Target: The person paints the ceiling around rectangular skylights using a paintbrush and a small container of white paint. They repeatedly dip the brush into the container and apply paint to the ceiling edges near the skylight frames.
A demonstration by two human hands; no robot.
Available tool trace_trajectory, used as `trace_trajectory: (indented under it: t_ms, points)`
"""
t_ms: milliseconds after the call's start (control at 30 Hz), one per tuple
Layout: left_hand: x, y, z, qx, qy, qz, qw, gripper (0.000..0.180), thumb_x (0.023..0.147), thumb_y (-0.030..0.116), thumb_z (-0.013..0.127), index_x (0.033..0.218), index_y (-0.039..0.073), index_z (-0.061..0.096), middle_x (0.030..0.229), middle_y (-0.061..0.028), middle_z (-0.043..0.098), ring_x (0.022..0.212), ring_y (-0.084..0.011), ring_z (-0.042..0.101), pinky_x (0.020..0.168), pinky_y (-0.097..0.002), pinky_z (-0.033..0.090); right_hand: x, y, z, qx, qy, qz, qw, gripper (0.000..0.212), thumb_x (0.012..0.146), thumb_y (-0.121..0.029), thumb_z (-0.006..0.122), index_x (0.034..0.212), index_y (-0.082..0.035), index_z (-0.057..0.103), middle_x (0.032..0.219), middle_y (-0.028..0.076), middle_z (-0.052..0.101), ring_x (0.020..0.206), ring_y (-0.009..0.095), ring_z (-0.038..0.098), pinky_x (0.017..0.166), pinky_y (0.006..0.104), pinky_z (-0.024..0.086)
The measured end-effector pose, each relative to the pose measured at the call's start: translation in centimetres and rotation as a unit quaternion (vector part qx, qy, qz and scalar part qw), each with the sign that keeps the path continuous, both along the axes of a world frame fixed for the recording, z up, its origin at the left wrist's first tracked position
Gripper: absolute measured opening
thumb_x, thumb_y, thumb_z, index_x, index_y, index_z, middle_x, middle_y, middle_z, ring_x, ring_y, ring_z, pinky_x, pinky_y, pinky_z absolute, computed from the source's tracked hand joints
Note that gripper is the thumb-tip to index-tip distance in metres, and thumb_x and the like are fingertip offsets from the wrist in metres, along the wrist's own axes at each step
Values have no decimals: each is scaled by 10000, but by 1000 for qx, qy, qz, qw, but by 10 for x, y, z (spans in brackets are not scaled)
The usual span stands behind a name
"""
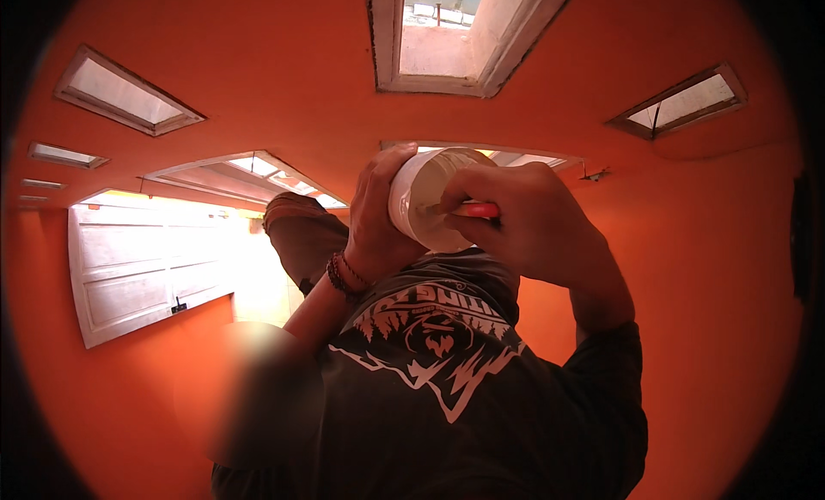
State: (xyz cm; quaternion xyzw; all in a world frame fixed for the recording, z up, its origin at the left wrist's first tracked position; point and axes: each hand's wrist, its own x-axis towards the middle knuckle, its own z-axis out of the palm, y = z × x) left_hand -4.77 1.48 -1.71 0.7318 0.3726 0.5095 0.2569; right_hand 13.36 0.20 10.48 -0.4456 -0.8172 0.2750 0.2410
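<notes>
My left hand [378, 208] is wrapped round the side of a whitish, translucent round container [418, 186], held up in front of my body. Its wide round face is turned toward me. Across that face, my right hand [537, 221] is closed on a slim tool with a red handle [481, 210]. The tool's thin pale front part meets the container near the middle; whether it goes through or only touches cannot be told. My right fingers cover part of the container's right side.
Orange walls surround me, with a large framed window [438, 53] at the top and a smaller one [687, 103] at the right. A white panelled door [155, 259] stands at the left beside a bright opening. My bent leg [309, 242] lies left of the container.
</notes>
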Motion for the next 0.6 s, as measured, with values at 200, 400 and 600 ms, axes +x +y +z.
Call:
trace_trajectory:
  t_ms: [200, 400, 600]
  points:
    - [-7, 1, -11, -16, -57, -6, 998, 889, 561, 229, 939, 1295, 44, 473, 1192, -167, 576, 1090, -343, 588, 926, -413, 481, -3, 0, 17, -23, -32, -1, 999, 155, 752, -75, 742, 873, -77, 646, 782, 100, 675, 697, 300, 666, 626, 363, 508]
    - [-12, 5, -19, -19, -71, -4, 997, 872, 559, 236, 936, 1279, 45, 482, 1185, -165, 583, 1088, -350, 589, 938, -423, 470, -8, 10, 29, -24, -63, 49, 996, 152, 745, -52, 752, 865, -74, 661, 808, 62, 692, 713, 251, 681, 635, 334, 516]
    - [-19, 3, -10, -7, -67, 0, 998, 866, 552, 269, 933, 1256, 32, 489, 1210, -183, 582, 1108, -368, 580, 958, -447, 449, -26, 17, 15, -22, -42, 83, 995, 159, 714, -29, 714, 819, -64, 601, 722, 139, 630, 713, 356, 631, 622, 417, 481]
